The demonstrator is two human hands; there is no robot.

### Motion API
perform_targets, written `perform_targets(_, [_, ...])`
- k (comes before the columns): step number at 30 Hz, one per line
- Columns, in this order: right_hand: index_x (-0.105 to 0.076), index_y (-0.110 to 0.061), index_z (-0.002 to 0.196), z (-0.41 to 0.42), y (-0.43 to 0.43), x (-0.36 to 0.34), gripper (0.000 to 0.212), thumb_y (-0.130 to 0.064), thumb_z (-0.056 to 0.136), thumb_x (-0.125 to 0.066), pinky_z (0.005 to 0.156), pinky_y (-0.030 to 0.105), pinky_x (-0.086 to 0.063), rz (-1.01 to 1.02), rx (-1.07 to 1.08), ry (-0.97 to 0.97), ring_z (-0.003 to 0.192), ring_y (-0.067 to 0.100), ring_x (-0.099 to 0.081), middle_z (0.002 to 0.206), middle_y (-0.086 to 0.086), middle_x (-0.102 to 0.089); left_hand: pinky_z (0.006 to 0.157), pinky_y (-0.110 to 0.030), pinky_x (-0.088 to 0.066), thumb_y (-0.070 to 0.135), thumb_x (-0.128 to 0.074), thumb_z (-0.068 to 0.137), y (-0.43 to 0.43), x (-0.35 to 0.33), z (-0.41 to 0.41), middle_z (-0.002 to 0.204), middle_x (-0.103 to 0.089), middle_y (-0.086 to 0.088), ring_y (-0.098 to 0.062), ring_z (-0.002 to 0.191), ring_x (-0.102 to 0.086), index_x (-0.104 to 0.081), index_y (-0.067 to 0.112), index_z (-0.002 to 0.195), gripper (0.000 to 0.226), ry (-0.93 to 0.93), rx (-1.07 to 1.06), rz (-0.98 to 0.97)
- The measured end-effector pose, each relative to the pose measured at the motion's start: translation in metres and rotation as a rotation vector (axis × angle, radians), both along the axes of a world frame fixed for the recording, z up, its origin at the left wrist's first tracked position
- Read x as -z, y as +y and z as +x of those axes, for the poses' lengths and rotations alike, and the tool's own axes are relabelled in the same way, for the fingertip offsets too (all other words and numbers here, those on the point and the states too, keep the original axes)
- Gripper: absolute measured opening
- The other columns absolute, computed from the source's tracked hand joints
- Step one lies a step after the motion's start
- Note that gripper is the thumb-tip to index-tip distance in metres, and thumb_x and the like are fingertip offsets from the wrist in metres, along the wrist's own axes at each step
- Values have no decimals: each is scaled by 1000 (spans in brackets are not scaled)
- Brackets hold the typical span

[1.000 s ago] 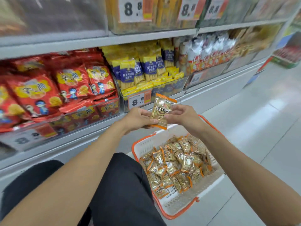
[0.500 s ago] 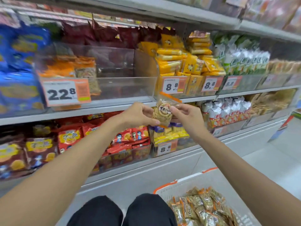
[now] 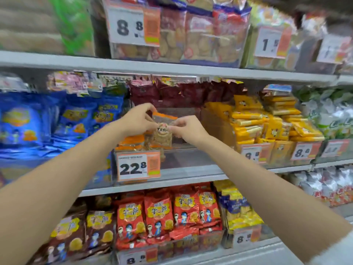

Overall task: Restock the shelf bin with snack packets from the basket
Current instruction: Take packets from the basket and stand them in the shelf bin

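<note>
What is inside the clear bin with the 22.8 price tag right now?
The clear bin holds a few orange-topped packets stacked at its left end; the rest looks bare. Both hands, left hand and right hand, hold the snack packet above it, hiding part of the back.

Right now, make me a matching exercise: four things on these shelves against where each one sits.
Things:
1. snack packet
2. blue bags
3. yellow packs
4. red bags

Places:
A. shelf below the clear bin
B. right of the clear bin
C. held in both hands over the clear bin
D. left of the clear bin

Pairs: 1-C, 2-D, 3-B, 4-A
</note>
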State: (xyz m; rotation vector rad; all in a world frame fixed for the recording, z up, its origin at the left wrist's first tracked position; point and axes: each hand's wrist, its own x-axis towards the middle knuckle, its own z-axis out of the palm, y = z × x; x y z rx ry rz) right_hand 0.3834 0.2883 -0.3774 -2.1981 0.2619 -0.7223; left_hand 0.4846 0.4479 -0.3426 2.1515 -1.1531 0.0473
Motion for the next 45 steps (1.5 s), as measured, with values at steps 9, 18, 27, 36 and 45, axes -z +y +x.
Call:
perform_targets(9, [-72,4,92,44,3,15,31,-24,80,-78,60,27,-45,-120,14,525,62,14,-54,69,4,-61,85,-35,-54,25,-78,79,-15,31,40,102,-71,4,-16,94,-64,-76,21,93,15,-271,-153,278])
perform_targets(18, [-65,-2,99,49,2,20,28,-15,78,-79,59,22,-49,-33,29,561,64,10,-58,77,2,-64,80,-33,-52,30,-69,83,-16,41,47,111,-62,2,-19,98,-60,-65,25,107,25,-275,-230,209])
perform_targets(27, [-72,7,91,37,10,15,43,-36,84,-74,77,38,-56,-154,142,403,72,25,-66,81,16,-72,83,-41,-53,24,-55,87,-10,34,22,108,-65,-1,-25,98,-61,-57,19,121,34,-263,-300,179])
perform_targets(36, [-61,-17,89,-68,-1,29,8,-11,85,-62,72,30,-46,-337,322,-273,76,12,-53,89,-3,-58,58,-34,-40,15,-56,79,-37,42,-87,70,-56,5,-24,71,-54,-46,22,81,12,-355,-141,-296])
perform_targets(45, [-62,-19,82,-226,-67,157,12,-8,81,-66,66,28,-41,-182,513,-58,69,14,-53,80,2,-63,59,-34,-42,28,-61,75,-134,147,-224,71,-62,0,-30,77,-58,-50,19,74,14,-173,134,-137])
